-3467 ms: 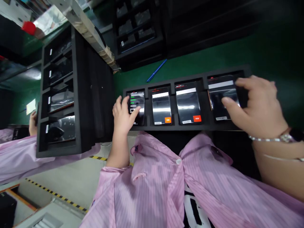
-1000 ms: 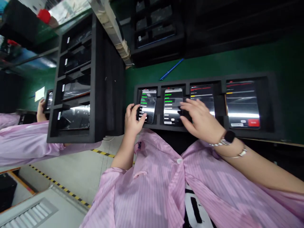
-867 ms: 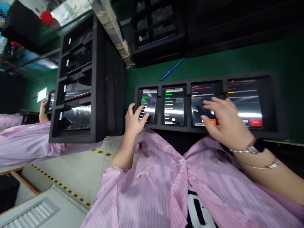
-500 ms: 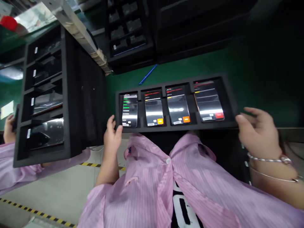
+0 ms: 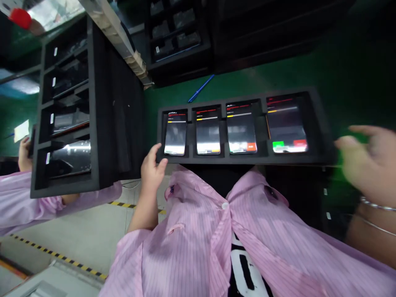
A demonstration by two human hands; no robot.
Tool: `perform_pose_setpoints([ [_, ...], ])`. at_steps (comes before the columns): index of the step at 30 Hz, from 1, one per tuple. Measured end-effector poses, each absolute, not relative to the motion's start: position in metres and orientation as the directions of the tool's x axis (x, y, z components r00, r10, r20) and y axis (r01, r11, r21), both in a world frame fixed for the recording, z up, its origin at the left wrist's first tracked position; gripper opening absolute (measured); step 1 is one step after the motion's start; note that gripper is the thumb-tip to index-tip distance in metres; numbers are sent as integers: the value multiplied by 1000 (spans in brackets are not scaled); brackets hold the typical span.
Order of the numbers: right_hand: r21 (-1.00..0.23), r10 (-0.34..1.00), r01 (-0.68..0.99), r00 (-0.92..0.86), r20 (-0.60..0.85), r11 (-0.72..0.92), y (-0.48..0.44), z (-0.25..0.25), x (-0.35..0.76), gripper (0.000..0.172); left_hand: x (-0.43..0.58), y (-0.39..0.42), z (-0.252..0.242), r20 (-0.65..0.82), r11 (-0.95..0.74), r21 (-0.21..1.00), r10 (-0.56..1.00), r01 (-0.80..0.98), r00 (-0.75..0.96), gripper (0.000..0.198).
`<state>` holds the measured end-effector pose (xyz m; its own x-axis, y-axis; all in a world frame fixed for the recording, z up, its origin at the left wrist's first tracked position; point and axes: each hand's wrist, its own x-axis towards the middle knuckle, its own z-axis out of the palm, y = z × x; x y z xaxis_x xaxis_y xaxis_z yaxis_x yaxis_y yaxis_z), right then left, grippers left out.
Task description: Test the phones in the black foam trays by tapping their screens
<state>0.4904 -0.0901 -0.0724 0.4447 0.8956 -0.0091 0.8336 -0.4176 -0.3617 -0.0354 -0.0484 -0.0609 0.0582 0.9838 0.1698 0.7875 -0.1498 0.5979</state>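
A black foam tray (image 5: 213, 160) lies before me at the bench's front edge. Several phones sit in its separate pockets, screens up and lit, among them a leftmost phone (image 5: 175, 134) and a rightmost phone (image 5: 287, 128). Red text and a short yellow bar show near the top of the screens; the rightmost has green and red blocks below. At the tray's left front corner is my left hand (image 5: 151, 171), thumb and fingers apart, seemingly touching the edge. My right hand (image 5: 369, 159), blurred, is off the right end, fingers spread with nothing in them.
A tall stack of black trays (image 5: 95, 123) with phones stands at left; another person's hand (image 5: 24, 153) is beyond it. A blue pen (image 5: 201, 88) lies on the green bench (image 5: 253, 84) behind my tray. More black trays (image 5: 179, 53) stand at the back, beside a taped post (image 5: 123, 37).
My right hand has moved right, away from the tray's end. The left hand stays at its corner. The leftmost screen went from green lines to red text, and coloured blocks changed on other screens.
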Motion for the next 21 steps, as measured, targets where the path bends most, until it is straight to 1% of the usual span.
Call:
perform_pose_setpoints([
  [1,-338,889,826,449,-90,-451,-91,-75,483,93,-36,-53,-70,143,-143,558,987,817,75,72],
  [2,-337,896,832,429,-113,-441,-92,-76,475,102,-37,-57,-78,120,-140,517,989,844,91,75],
  [3,-362,923,853,381,-61,-376,-92,-75,467,109,-38,-59,-84,105,-141,477,989,867,103,78],
  [4,-397,950,881,306,63,-257,-92,-71,457,112,-39,-61,-87,90,-142,438,989,888,113,79],
  [5,-427,953,897,224,205,-119,-91,-65,447,108,-39,-62,-87,74,-142,401,990,905,122,79],
  [6,-446,936,895,145,322,14,-90,-58,437,98,-38,-62,-84,63,-143,368,990,919,129,77],
  [7,-460,919,878,68,388,129,-89,-50,425,81,-37,-61,-80,62,-147,338,989,930,133,74],
  [8,-492,918,841,-15,397,227,-87,-43,413,63,-33,-59,-75,77,-156,313,987,937,139,71],
  [9,-516,915,793,-124,384,324,-85,-39,401,48,-29,-58,-69,109,-176,299,983,938,150,69],
  [11,-528,871,697,-330,364,485,-79,-38,376,36,-15,-54,-59,204,-274,305,954,912,218,68],
  [12,-518,846,671,-392,361,531,-76,-43,364,33,-6,-52,-56,246,-344,313,929,885,275,68],
  [14,-480,830,677,-433,353,558,-71,-57,347,31,13,-48,-57,293,-477,311,871,822,394,67],
  [16,-451,839,709,-430,332,542,-70,-70,340,31,29,-44,-64,287,-545,288,834,788,472,65],
  [19,-492,869,718,-374,325,493,-75,-73,350,34,42,-38,-76,243,-549,243,832,800,498,61],
  [21,-525,895,733,-278,350,433,-81,-66,367,37,44,-35,-81,231,-534,230,842,813,488,58],
])
